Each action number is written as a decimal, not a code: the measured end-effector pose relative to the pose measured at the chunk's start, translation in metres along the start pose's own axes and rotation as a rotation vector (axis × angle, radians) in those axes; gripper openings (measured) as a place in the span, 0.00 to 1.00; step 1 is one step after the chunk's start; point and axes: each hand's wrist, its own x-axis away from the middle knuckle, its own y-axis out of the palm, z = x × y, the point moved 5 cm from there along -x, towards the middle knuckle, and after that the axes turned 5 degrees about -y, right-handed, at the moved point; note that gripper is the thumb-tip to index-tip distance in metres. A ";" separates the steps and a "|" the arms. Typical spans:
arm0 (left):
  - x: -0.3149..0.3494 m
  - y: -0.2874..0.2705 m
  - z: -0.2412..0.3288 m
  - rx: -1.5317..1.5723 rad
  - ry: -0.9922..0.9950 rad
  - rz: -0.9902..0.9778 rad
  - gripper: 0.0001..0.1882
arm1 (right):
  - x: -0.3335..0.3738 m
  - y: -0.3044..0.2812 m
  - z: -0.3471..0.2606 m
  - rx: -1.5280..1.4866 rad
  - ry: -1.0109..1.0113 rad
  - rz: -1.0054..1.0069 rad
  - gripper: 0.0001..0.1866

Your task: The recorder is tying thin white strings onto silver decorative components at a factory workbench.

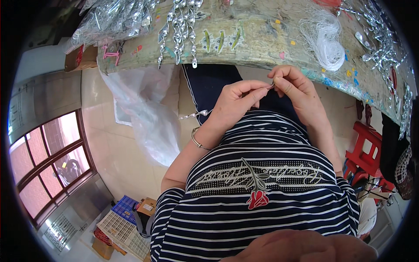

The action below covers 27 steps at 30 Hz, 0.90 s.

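Note:
In front of my waist, both hands meet with their fingertips nearly touching. My left hand (238,102) is closed in a pinch; a twisted silver strip (195,115) juts out from behind it, near the wrist. The part of the strip behind the hand is hidden. My right hand (301,91) pinches at a small, thin, shiny thing (271,85) between the two hands, too small to name. Similar twisted silver strips (176,37) hang over the near edge of the worktable (257,48). To their right lies a hank of white thread (325,41).
Silver strips in a heap (118,24) cover the table's left; another tangle (384,39) lies at its right. A translucent plastic sheet (150,109) hangs below the left edge. A red plastic stool (365,146) stands at right, crates (122,231) at lower left.

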 end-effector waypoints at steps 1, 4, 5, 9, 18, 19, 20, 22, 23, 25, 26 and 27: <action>-0.001 0.000 -0.001 0.001 0.000 0.000 0.10 | 0.000 0.000 0.001 0.001 0.001 -0.001 0.05; -0.004 -0.001 -0.006 0.055 0.063 -0.029 0.10 | -0.001 0.000 0.005 0.005 0.020 -0.009 0.06; -0.005 -0.001 -0.008 0.077 0.064 -0.033 0.09 | -0.001 0.000 0.006 -0.004 0.023 -0.012 0.05; -0.005 0.000 -0.006 0.085 0.062 -0.015 0.08 | -0.002 0.000 0.010 0.001 0.030 -0.043 0.05; -0.005 -0.007 -0.013 -0.121 0.093 -0.040 0.07 | -0.002 -0.012 -0.008 -0.036 -0.018 -0.028 0.04; -0.004 -0.009 -0.015 -0.115 0.121 -0.041 0.08 | -0.003 -0.016 -0.013 -0.082 -0.028 0.014 0.04; -0.002 -0.011 -0.016 -0.109 0.149 -0.041 0.09 | -0.004 -0.019 -0.018 -0.130 -0.037 0.053 0.04; 0.005 -0.013 -0.017 -0.062 0.068 -0.040 0.14 | -0.004 -0.027 -0.030 -0.132 -0.064 0.081 0.04; 0.007 -0.015 -0.022 -0.050 0.113 -0.055 0.15 | -0.005 -0.032 -0.036 -0.135 -0.107 0.092 0.03; 0.011 -0.022 -0.031 -0.280 0.229 -0.019 0.18 | -0.005 -0.040 -0.049 -0.167 -0.153 0.148 0.03; 0.012 -0.026 -0.036 -0.496 0.214 0.024 0.19 | -0.005 -0.043 -0.054 -0.164 -0.165 0.144 0.03; 0.016 -0.029 -0.036 -0.556 0.247 0.068 0.18 | -0.005 -0.051 -0.059 -0.180 -0.195 0.171 0.03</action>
